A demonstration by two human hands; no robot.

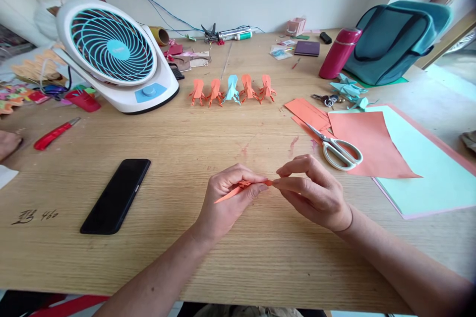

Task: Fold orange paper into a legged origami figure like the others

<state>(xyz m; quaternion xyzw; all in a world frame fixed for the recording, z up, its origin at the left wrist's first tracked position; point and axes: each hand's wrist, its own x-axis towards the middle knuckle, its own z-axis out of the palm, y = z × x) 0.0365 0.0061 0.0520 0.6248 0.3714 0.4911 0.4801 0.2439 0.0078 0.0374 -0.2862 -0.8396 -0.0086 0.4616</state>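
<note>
Between thumb and fingers, my left hand (225, 200) pinches a piece of folded orange paper (229, 194), whose long pointed end sticks out to the lower left. My right hand (316, 190) has its thumb and a finger closed on the paper's small right tip; another finger is raised above it. Most of the folded paper is hidden inside the left hand. Beyond my hands stands a row of several folded paper figures, orange ones such as this insect-like one (249, 88) and a light blue one (232, 90) in the middle.
Scissors (340, 153) lie on orange paper sheets (375, 138) at the right, near light blue figures (349, 90). A red bottle (340, 53) and a teal bag (390, 44) stand behind. Leftward are a phone (115, 196), a red cutter (55, 134), a fan (115, 52) and another person's hand (9, 143).
</note>
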